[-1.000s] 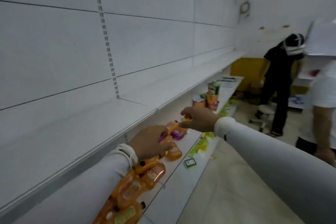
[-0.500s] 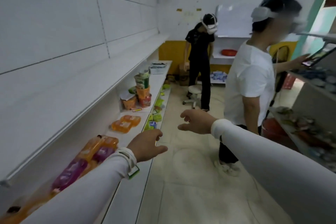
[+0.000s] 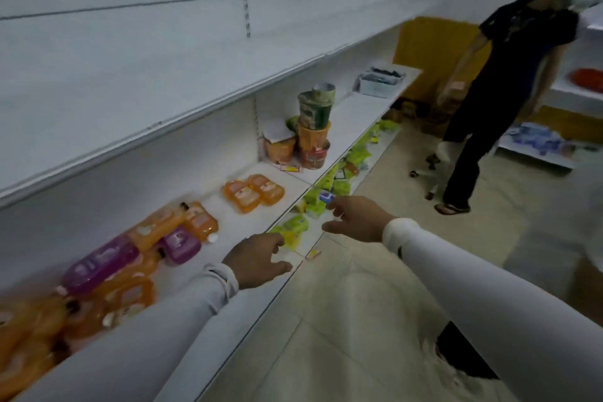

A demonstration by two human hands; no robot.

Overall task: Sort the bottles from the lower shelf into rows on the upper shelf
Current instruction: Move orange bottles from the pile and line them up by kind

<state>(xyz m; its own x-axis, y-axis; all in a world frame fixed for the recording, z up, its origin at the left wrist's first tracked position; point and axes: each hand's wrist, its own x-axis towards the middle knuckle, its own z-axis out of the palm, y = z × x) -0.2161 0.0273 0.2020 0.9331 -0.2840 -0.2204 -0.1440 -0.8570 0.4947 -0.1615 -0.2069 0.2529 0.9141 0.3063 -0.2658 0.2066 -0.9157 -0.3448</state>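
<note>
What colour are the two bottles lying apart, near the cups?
Orange, with pale labels; head view.

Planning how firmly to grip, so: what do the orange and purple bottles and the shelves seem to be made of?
Orange bottles: likely translucent plastic, glossy; light glows through the tinted body. Purple bottle: the same look, probably plastic, with a pale label. Lower shelf and upper shelf: apparently white-painted sheet metal, smooth and matte, with a thin folded front edge.

Orange bottles: motion-blurred at lower left, cut by the frame's edge, count unclear.
Bottle labels: too small to read.
Standing person: head cropped at top edge.
</note>
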